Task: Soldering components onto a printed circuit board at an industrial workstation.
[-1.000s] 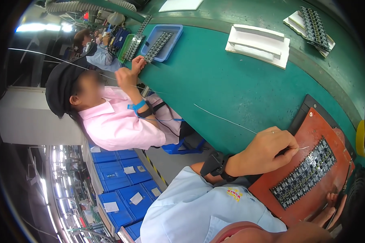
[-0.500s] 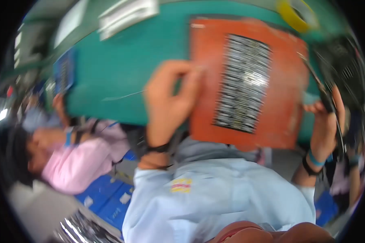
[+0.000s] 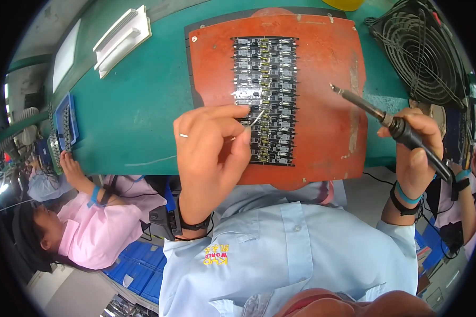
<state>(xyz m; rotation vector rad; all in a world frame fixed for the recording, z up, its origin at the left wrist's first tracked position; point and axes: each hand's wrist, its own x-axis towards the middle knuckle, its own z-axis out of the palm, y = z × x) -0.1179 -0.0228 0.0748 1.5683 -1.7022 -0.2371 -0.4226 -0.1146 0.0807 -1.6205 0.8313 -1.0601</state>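
Over the board point(image 3: 283, 95) on the red mat point(image 3: 325, 121), the wire point(image 3: 257, 120), seemingly light and pliable, is being pinched near its end by the left hand point(image 3: 209, 142), while the iron point(image 3: 387, 120), likely stiff and hot-tipped, is being gripped safely by its handle in the separate right hand point(image 3: 415, 168).

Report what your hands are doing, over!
Left hand pinching thin wire over circuit panel. Right hand holding soldering iron, tip away from panel. Left hand partly hides panel.

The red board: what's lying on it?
A dark circuit panel lies on the red board. The left hand covers part of the panel's lower left; the surface beneath is hidden.
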